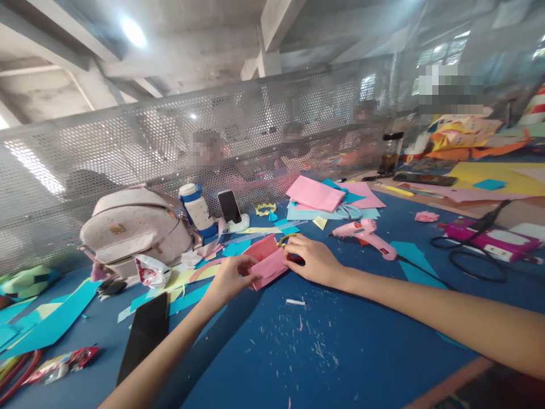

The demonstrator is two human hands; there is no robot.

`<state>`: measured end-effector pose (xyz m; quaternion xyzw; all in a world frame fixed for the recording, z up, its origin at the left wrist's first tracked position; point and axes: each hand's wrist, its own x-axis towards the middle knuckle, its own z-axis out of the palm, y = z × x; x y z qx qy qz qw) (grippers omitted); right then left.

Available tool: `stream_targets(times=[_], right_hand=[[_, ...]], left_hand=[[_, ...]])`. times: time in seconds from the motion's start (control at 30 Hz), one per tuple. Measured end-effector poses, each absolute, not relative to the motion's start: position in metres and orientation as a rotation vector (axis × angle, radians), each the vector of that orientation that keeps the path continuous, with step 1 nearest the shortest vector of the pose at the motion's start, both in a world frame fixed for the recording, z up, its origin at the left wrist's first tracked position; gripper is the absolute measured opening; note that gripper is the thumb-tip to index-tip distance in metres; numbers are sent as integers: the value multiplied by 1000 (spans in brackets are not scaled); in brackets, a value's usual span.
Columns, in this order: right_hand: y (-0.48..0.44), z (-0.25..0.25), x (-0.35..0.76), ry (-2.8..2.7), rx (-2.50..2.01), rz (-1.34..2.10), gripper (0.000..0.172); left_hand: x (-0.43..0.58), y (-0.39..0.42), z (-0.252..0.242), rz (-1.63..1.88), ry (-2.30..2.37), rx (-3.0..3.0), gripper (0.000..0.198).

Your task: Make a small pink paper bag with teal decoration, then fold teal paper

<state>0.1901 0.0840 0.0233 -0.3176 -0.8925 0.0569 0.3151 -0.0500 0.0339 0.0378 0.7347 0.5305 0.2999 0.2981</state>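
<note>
My left hand (230, 276) pinches the left side of a folded pink paper piece (268, 262) lying on the blue table (340, 341). My right hand (313, 258) grips the same piece at its right end, fingers curled over it. A yellow loop (286, 238), perhaps a scissors handle, shows just above my right fingers. A pink glue gun (366, 234) lies a little to the right of my right hand, its cord trailing away.
A beige backpack (134, 227), a blue-white bottle (196, 209) and a propped phone (229, 205) stand at the back left. A dark phone (145, 335) lies front left. Stacked coloured paper (323, 199) sits behind. A magenta box and black cable (489, 241) lie right. Other people sit beyond the mesh screen (128, 142).
</note>
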Motion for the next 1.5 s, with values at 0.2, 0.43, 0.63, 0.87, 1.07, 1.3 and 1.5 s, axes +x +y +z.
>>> stream_targets(times=[0.2,0.43,0.63,0.87,1.07,1.3,1.5], right_hand=[[84,22,190,-2348,-834,132,6],[88,22,190,-2381,-785,99,30],[93,19,191,-2414,-792,140,24],[95,17,191,-2401,-791,167,25],[91,19,191,-2368,-785,190,28],[89,19,190,-2359,-746,280,18],[88,17,190,-2346,-730,319,8]], left_hand=[[-51,32,42,729,1424,2004,17],[-49,30,45,698,1459,2052,16],[-48,28,46,691,1461,2066,19],[-46,27,48,686,1454,2059,14],[-47,26,45,730,1482,2093,17],[-50,26,44,754,1481,2202,18],[-52,28,45,742,1468,2281,15]])
